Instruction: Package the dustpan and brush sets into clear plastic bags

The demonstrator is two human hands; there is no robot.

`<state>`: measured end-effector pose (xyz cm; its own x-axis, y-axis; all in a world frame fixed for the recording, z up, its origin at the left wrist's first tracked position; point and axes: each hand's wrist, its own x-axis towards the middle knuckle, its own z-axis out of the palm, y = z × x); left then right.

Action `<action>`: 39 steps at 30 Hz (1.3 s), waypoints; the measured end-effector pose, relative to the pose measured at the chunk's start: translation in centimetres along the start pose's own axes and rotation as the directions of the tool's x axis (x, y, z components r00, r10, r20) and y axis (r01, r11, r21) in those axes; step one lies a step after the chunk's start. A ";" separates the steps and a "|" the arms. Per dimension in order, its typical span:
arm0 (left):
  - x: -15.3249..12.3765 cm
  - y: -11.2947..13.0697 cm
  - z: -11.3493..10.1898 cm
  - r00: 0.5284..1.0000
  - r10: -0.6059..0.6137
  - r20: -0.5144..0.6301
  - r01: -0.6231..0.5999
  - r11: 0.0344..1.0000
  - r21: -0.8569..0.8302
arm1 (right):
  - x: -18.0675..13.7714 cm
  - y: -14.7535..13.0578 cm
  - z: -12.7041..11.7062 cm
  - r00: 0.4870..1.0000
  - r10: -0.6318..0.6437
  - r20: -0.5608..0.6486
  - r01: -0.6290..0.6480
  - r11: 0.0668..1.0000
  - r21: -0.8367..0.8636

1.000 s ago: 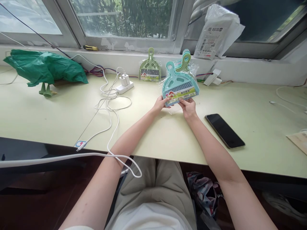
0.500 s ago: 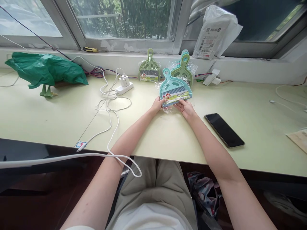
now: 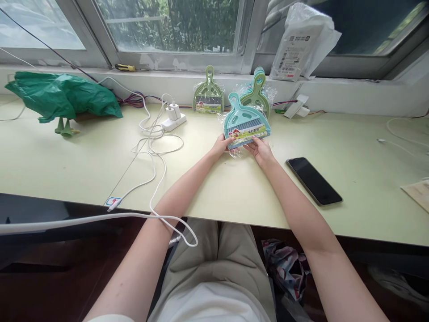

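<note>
Between both hands I hold a light-blue dustpan and brush set [image 3: 246, 117] in clear plastic wrap, handle up, with a printed label across its lower part. My left hand [image 3: 221, 146] grips its lower left corner. At the bottom edge, right of the middle, my right hand [image 3: 262, 151] has its thumb in front and fingers underneath. Just behind it, a stack of wrapped sets with a green dustpan [image 3: 258, 91] in front leans against the wall. Another green dustpan set [image 3: 208, 96] stands upright to the left, apart from the stack.
White cables [image 3: 157, 154] tangle left of my hands by a power strip [image 3: 173, 121], and one crosses over my left forearm. A black phone [image 3: 314, 181] lies to the right. A green plastic bag [image 3: 63, 96] sits far left; a white package [image 3: 295, 49] leans on the window.
The light-blue dustpan set has shifted very slightly right and its label faces me a little more squarely. Both hands keep their hold on it.
</note>
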<state>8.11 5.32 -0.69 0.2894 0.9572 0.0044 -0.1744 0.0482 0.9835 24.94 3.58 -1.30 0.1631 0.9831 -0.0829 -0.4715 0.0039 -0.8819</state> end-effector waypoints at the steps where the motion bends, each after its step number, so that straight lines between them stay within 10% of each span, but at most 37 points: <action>1: 0.0 0.0 0.0 1.000 0.002 0.001 -0.002 1.000 0.000 | 0.0 0.0 0.0 1.000 -0.004 -0.003 0.004 1.000 0.001; 39: -0.2 0.2 0.0 0.999 -0.001 0.043 -0.001 0.998 0.060 | -0.2 0.0 0.5 0.996 -0.031 -0.086 0.029 0.999 -0.031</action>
<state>8.08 5.14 -0.54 0.3300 0.9439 0.0111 -0.1180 0.0296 0.9926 24.49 3.46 -1.08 0.2519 0.9631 -0.0949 -0.4392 0.0264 -0.8980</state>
